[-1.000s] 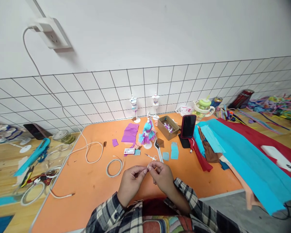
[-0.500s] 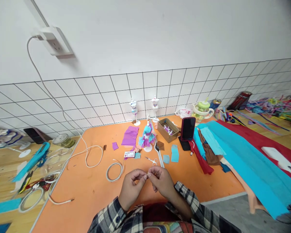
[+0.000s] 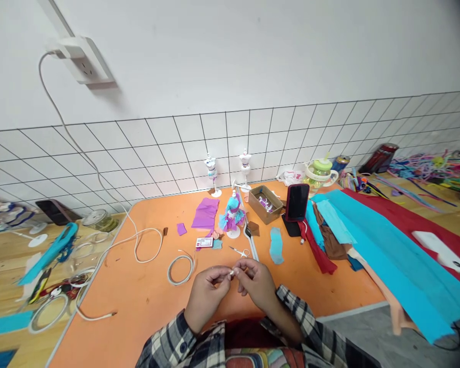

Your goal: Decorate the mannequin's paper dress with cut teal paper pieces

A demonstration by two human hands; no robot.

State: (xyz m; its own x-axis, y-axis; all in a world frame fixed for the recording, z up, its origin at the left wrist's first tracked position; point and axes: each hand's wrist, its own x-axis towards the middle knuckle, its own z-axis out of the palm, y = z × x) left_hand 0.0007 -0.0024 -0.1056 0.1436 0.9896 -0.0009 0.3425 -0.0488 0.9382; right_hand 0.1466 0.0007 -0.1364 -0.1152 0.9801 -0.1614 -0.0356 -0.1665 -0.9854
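My left hand [image 3: 209,291] and my right hand [image 3: 256,281] meet at their fingertips above the front of the orange table. Pinched between them is a tiny whitish piece [image 3: 232,273], too small to name and mostly covered by the fingers. Just beyond the hands lie small scissors [image 3: 239,252] and a dark-and-white strip-like tool [image 3: 250,240]. Behind these, a small dress form [image 3: 233,212] wears a blue and purple crepe-paper dress. Light blue paper pieces [image 3: 276,245] lie right of the scissors.
A coil of white tape [image 3: 181,269], a small white box [image 3: 204,243] and purple paper [image 3: 205,213] lie to the left. Two more dress forms [image 3: 211,176] stand by the wall. A cardboard box [image 3: 266,204], a propped phone [image 3: 297,203] and long blue paper [image 3: 398,255] are rightward.
The small light blue square has shifted right, seemingly against or over the other blue piece. Slightly more of the whitish piece shows between my fingertips; my hands have barely moved.
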